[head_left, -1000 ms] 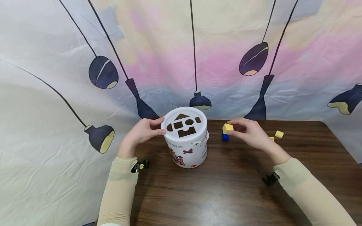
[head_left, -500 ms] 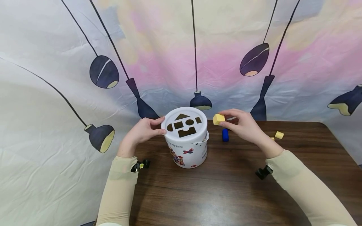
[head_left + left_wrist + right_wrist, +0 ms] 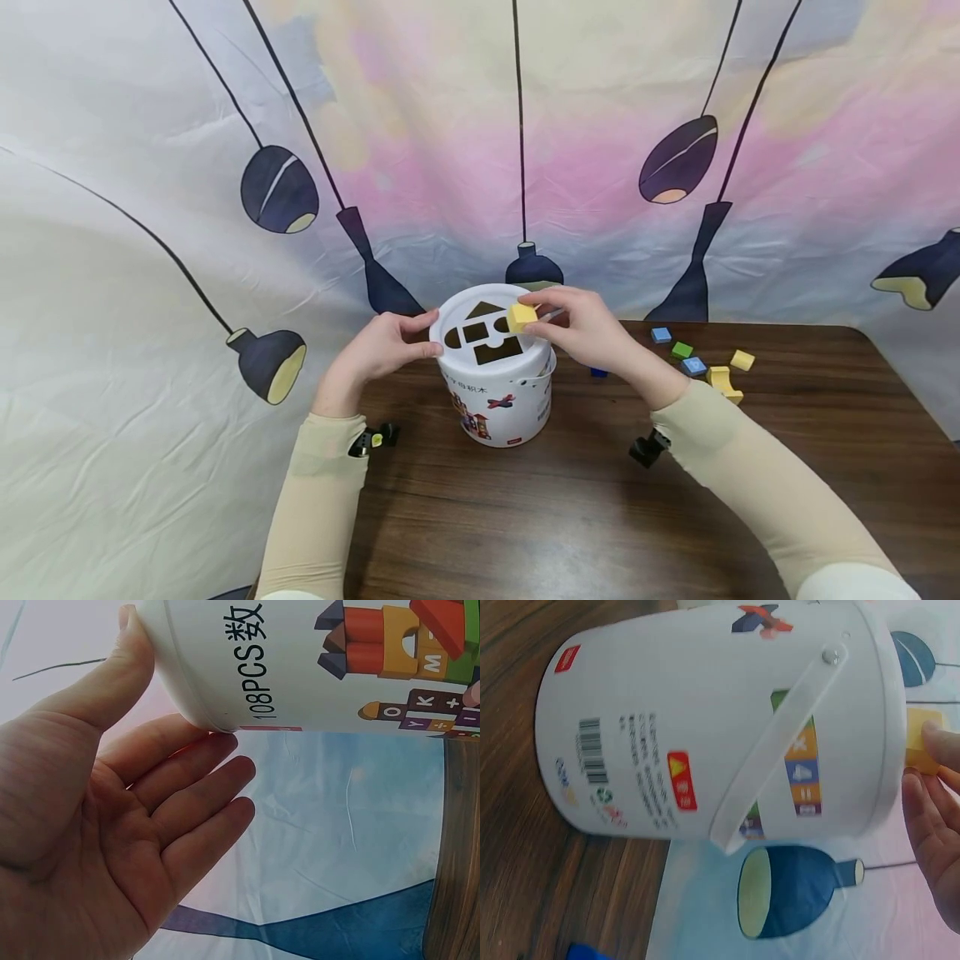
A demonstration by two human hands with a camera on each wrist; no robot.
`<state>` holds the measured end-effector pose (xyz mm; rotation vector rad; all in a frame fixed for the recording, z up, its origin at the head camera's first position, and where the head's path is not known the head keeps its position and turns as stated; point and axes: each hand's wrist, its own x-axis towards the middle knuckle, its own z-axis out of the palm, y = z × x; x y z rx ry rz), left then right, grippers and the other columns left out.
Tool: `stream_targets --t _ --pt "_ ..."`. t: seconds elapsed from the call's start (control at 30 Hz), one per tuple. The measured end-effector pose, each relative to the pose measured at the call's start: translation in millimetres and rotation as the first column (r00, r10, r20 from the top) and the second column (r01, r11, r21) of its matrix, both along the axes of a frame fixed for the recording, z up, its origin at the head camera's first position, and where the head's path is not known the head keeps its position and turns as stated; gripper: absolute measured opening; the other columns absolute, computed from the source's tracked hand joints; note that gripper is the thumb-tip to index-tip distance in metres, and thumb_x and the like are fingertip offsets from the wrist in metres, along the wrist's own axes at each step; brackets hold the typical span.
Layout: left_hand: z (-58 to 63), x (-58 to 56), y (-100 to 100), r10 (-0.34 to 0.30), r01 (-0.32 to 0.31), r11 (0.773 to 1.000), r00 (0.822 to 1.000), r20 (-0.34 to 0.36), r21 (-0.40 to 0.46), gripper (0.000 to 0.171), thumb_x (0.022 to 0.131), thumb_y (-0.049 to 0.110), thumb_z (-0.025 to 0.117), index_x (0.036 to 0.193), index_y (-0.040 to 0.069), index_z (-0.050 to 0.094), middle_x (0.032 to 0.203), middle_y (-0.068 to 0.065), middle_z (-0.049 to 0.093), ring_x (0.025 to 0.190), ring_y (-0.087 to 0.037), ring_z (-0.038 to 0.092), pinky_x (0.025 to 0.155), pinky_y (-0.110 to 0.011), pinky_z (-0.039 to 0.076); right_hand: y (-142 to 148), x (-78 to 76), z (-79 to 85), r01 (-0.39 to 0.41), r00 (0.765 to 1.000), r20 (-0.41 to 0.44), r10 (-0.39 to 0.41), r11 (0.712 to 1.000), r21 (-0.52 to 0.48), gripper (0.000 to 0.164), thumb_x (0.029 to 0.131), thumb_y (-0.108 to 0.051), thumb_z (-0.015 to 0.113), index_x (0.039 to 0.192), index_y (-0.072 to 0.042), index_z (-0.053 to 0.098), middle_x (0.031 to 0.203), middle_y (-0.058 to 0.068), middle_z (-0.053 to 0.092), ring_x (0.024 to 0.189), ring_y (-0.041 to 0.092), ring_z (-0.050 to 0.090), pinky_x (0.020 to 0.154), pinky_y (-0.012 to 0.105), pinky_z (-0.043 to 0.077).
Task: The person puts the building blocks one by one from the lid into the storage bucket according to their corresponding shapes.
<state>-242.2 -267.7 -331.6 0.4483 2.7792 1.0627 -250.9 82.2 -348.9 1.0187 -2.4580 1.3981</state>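
A white bucket (image 3: pixel 495 404) with printed block pictures stands upright on the table. Its white lid (image 3: pixel 459 312) has several shaped holes. At the lid's left edge, my left hand (image 3: pixel 386 348) rests thumb and fingers against the rim. The left wrist view shows that hand's fingers (image 3: pixel 202 795) fairly straight, lower ones off the bucket (image 3: pixel 202 667). My right hand (image 3: pixel 585 329) pinches a yellow cube-like block (image 3: pixel 521 318) over the lid's right part, partly covering the round hole. In the right wrist view the yellow block (image 3: pixel 922 742) is beside the lid's top; whether it touches is unclear.
Right of the bucket, a dark blue block (image 3: pixel 598 372) is mostly hidden by my right arm. Farther right lie light blue blocks (image 3: pixel 693 366), a green block (image 3: pixel 682 350), a small yellow block (image 3: pixel 742 360) and a yellow arch block (image 3: pixel 723 383). A painted cloth hangs behind the table.
My right hand has carried the yellow block leftward from above the dark blue block to over the bucket's lid, uncovering blocks at the right. My left hand stays at the rim.
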Motion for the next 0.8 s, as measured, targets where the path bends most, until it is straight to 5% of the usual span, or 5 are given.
stream_targets --t 0.8 --pt "0.6 0.1 0 -0.003 0.003 1.0 1.0 0.001 -0.006 0.068 0.095 0.035 0.085 0.154 0.014 0.057 0.156 -0.001 0.055 0.146 -0.027 0.05 0.116 -0.05 0.045 -45 -11.1 0.3 -0.023 0.999 0.034 0.022 0.999 0.04 0.04 0.098 -0.016 0.082 0.137 -0.009 0.074 0.132 0.004 0.072 0.108 0.019 0.072 0.091 0.035 0.061"
